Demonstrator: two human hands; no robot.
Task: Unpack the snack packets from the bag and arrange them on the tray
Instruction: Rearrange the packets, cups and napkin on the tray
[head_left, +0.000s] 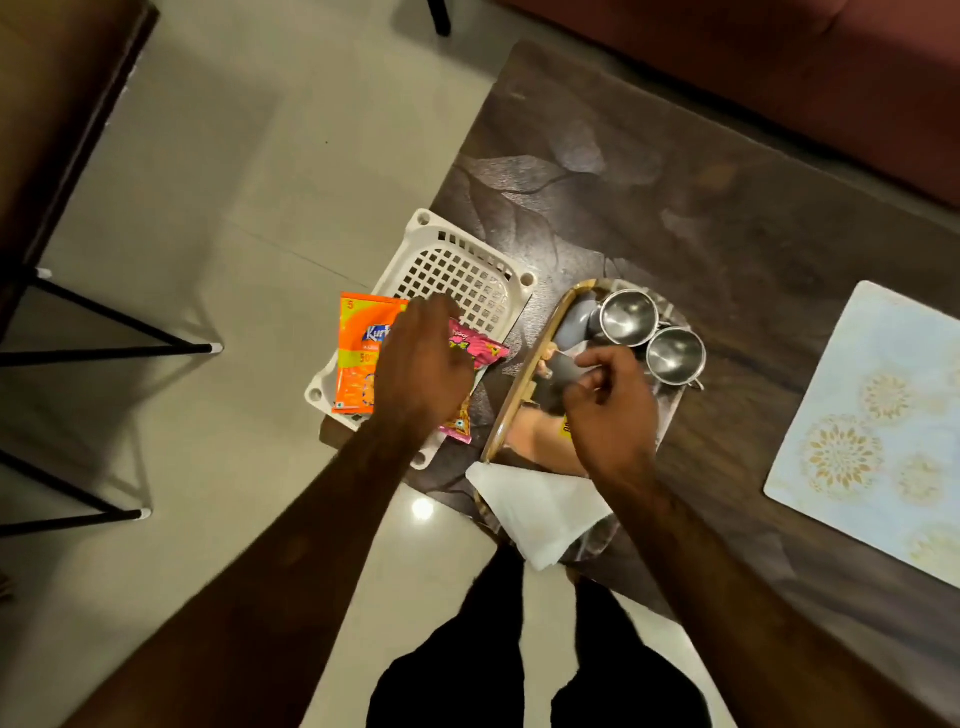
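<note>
1. You are laying your left hand (423, 374) flat, fingers spread, over the orange packet (358, 358) and the pink packet (470, 358) on the white tray (457, 270); whether it is gripping either one cannot be told, since the palm is hiding the contact.
2. Your right hand (608, 410) is pinching something small and grey between thumb and fingers over the oval tray (524, 374), beside the two steel cups (649, 332). What it is stays unclear.
3. The white tray is hanging partly past the corner of the table (675, 182). Pressing down on that overhanging end could tip it and spill the packets onto the floor.
4. The packets are overlapping, so sliding one could drag the other off the tray's edge.
5. The packets are looking glossy, sealed and flat; the orange one is lying squarely, the pink one is slanting across it, partly off the tray.
6. A white bag or paper (540, 509) is lying at the table's near edge.
</note>
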